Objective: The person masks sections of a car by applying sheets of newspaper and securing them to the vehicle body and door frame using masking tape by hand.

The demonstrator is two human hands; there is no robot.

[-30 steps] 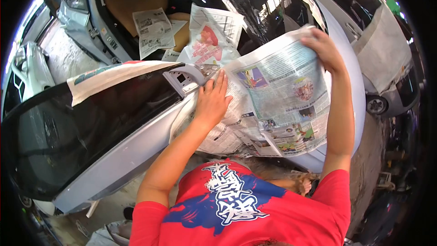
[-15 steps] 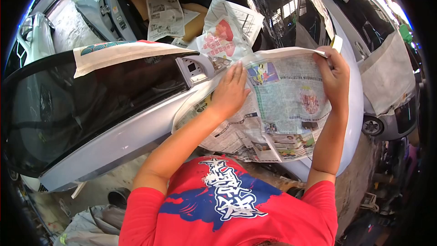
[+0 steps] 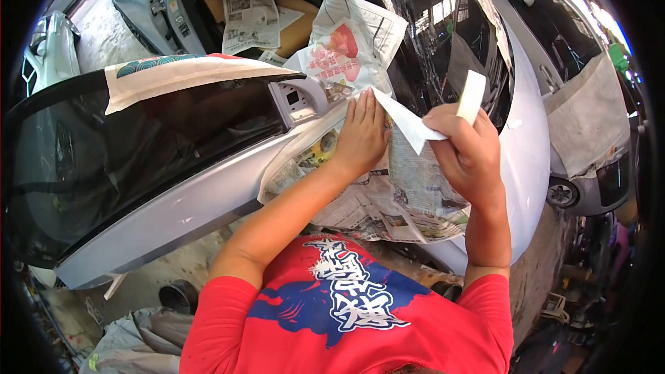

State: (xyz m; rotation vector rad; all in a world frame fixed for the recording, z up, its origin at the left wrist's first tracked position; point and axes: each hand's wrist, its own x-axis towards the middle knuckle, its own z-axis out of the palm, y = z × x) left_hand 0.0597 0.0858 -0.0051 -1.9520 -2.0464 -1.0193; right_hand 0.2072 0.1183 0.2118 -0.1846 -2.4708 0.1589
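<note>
A newspaper sheet (image 3: 422, 173) covers the pale car's front fender area beside the open door. My left hand (image 3: 364, 135) lies flat on it, fingers stretched out and pressing its upper edge near the door hinge. My right hand (image 3: 467, 149) is closed in a pinch on the sheet's upper edge, where a white strip (image 3: 405, 121) runs taut from my left fingertips and ends in a folded point. A pale, narrow, block-like piece (image 3: 472, 97) sticks up from the same hand; it may be a tape roll seen edge-on, but I cannot tell.
The open car door (image 3: 173, 190) extends left, with a paper strip (image 3: 208, 73) along its window edge. More newspaper (image 3: 251, 17) lies on the seat, and printed paper (image 3: 339, 48) covers the dashboard side. Another car with a hanging cover (image 3: 589, 114) stands at right.
My right hand has moved left and down toward my body, drawing the newspaper's upper right part back and folding it. My left hand stays pressed near the same place.
</note>
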